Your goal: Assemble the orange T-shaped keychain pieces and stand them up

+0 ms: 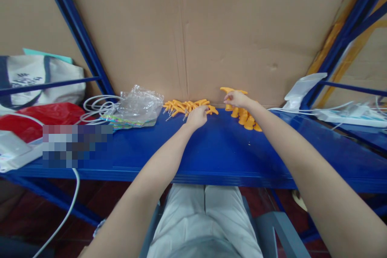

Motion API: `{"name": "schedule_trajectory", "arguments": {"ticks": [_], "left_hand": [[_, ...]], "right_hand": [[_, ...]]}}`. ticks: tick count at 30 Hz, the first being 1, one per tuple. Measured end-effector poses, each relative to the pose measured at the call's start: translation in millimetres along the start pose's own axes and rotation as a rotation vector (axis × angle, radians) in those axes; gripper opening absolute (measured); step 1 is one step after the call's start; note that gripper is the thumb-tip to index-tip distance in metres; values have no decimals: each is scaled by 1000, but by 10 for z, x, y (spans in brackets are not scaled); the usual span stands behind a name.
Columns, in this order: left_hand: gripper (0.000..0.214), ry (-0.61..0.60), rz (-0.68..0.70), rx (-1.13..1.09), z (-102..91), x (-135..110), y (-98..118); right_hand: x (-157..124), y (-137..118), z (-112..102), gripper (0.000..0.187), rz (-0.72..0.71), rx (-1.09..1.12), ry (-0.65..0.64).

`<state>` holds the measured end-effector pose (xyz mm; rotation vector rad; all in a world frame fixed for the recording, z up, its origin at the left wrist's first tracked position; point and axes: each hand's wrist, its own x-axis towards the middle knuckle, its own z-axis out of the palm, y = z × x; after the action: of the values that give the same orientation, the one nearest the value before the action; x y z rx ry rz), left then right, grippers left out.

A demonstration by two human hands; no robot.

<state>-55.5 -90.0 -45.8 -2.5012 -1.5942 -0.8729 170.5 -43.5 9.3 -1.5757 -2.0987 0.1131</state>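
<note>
My left hand (198, 117) is closed at the right end of a pile of orange corkscrew handles (178, 107), whose metal spirals stick out toward me. One orange corkscrew handle (213, 110) protrudes from its pinched fingertips. Farther right, my right hand (237, 98) is closed around an orange corkscrew (227, 89), its winged top showing above the fingers. Beneath and beside that hand stand several orange cup-shaped corkscrew bases (249, 123) in a slanting row. The fingers partly hide what each hand grips.
A blue shelf (211, 153) bears everything, backed by a cardboard sheet (226, 36). On the left lie clear plastic bags (139, 105), coiled white cable (98, 107), a red bag (57, 115) and a canvas bag (57, 80). A white power strip (350, 117) lies at right.
</note>
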Motion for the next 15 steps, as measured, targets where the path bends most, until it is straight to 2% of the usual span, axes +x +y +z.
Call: {"name": "schedule_trajectory", "arguments": {"ticks": [4,10,15], "left_hand": [[35,-17,14,3,0,-9,12],[33,-27,31,-15,-2,-13,2],[34,-38,51,-37,7,-5,-18]], "right_hand": [[157,86,99,26,0,-114,94],[259,163,255,38,70,-155,104],[331,433,382,36,180,-137,107]]}}
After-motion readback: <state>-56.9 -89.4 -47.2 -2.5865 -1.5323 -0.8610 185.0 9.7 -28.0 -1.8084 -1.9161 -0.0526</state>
